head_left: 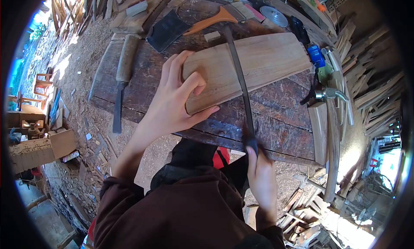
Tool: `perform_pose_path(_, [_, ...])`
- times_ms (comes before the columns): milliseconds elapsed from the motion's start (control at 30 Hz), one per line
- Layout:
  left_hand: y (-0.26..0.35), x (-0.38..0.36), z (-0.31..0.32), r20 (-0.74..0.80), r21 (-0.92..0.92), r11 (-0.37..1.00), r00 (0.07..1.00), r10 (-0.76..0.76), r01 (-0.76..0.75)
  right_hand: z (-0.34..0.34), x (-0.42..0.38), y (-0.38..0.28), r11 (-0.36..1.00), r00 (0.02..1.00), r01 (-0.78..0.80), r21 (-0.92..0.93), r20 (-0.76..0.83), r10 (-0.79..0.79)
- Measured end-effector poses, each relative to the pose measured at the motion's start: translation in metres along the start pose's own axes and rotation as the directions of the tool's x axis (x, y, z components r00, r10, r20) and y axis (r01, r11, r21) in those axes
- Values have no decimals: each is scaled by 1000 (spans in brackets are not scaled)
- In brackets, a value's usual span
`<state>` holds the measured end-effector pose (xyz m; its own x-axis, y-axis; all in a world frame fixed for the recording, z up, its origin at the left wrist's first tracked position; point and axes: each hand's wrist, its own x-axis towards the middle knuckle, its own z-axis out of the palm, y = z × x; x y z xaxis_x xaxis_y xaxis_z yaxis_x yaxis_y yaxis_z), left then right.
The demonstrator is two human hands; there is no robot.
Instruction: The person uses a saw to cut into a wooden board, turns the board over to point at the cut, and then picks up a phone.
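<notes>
Pale, smooth-planed wood against a dark, scarred top: the board (246, 68) is a broad slab with a gently curved outline and fine straight grain, lying flat near the middle of the workbench (284, 119), its long axis running left to right. The left hand (174, 98) presses on the board's near-left corner, fingers spread over the face and thumb hooked under the edge, clamping it down. The right hand (261, 175) is wrapped tight around the dark handle of a long rasp (239, 76), a thin, straight, dull-grey metal bar that lies across the board from the near edge toward the far one. The bench itself is rough planking, cracked and stained almost black-brown. On it, a hatchet (185, 27) with an orange handle and a blackened wedge head sits beyond the board; a chisel (123, 76) with a worn round wooden handle lies to the left; a hammer (332, 119) with a shiny head rests at the right edge beside a blue tin (316, 55). Below, the ground is carpeted in sawdust and chips, with split wood offcuts (371, 76) stacked at right, sunlight pouring in.
</notes>
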<state>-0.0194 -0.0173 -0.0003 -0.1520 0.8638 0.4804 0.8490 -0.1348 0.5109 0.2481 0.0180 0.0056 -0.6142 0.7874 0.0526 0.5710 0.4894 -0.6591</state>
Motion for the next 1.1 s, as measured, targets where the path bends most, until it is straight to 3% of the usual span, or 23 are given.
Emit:
perform_pose_path(67, [-1, 2, -2, -7, 12, 1000, 1000, 15, -15, -2, 13, -18, 993, 996, -64, -99, 62, 70])
perform_pose_path(167, [0, -2, -2, -7, -7, 1000, 1000, 9, -9, -2, 4, -10, 998, 998, -47, -50, 33, 49])
perform_pose_path(300, [-1, 0, -3, -1, -46, 999, 1000, -7, 6, -24, -61, 4, 966, 948, -231, -114, 197, 249])
perform_pose_path(400, [-1, 0, -2, 3, -34, 999, 1000, 2, -2, -36, -78, -3, 937, 912, -345, -51, 217, 348])
perform_pose_path(433, [-1, 0, -1, 10, -42, 999, 1000, 9, -9, -33, -78, 0, 949, 930, -281, -141, 203, 306])
perform_pose_path(533, [0, 0, 0, 7, -21, 1000, 1000, -1, 1, -18, -39, -8, 956, 936, -267, -122, 202, 288])
perform_pose_path(600, [-2, -1, -1, 20, -12, 1000, 1000, 4, -4, -6, -6, -13, 986, 982, -151, -73, 104, 158])
perform_pose_path(700, [-1, 0, -2, 0, -18, 1000, 1000, 14, -14, -11, 12, -23, 992, 989, -119, -48, 85, 123])
perform_pose_path(800, [-1, -1, 0, -2, -4, 1000, 1000, 10, -10, -10, -21, -8, 983, 983, -138, -122, 107, 151])
perform_pose_path(867, [-1, 0, -1, -4, -9, 1000, 1000, 3, -3, -17, -54, -1, 966, 958, -235, -112, 139, 249])
perform_pose_path(1000, [3, 2, 0, 10, -30, 999, 1000, -11, 12, -26, -86, 2, 954, 956, -231, -188, 138, 259])
perform_pose_path(1100, [2, 1, 0, 16, -4, 1000, 1000, 2, -2, -21, -43, -11, 962, 963, -211, -175, 135, 235])
